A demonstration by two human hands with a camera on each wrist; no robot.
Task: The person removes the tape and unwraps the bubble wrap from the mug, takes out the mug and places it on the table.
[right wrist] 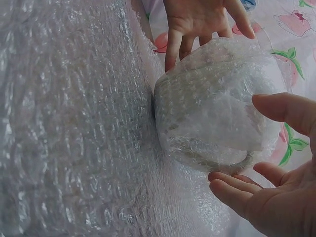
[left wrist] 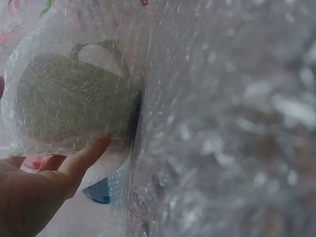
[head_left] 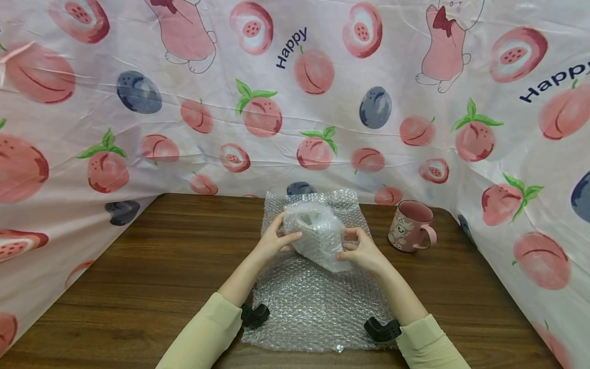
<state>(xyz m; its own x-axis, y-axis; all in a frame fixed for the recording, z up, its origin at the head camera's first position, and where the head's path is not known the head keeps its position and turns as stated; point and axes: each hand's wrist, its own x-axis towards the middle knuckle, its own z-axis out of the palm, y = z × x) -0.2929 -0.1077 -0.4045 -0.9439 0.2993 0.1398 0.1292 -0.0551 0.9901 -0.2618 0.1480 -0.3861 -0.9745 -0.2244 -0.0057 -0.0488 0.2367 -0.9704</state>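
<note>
At the left is bare brown wood of the table [head_left: 138,287]. Next comes the left hand [head_left: 275,238]. Its fingers are mostly straight and spread wide, and they touch the left side of the wrapped cup [head_left: 318,236]. The wrapped cup is right between the two hands, on the far half of the big bubble sheet [head_left: 318,318]. The bundle's long way goes from far left to near right. Neither hand is plainly nearer, because both touch it. Through the bubbles the cup looks green. Its handle is on the right side, close to the right hand [head_left: 361,252]. I can't tell if anything is inside the cup.

The right hand's thumb and fingers are well apart, a little bent, and rest on the bundle's right side. I can't see a tight grip there.

Farthest right, beside the sheet, the pink mug [head_left: 405,225] stands upright with its handle to the right. Its bottom is hidden, so I can't tell what it holds.
</note>
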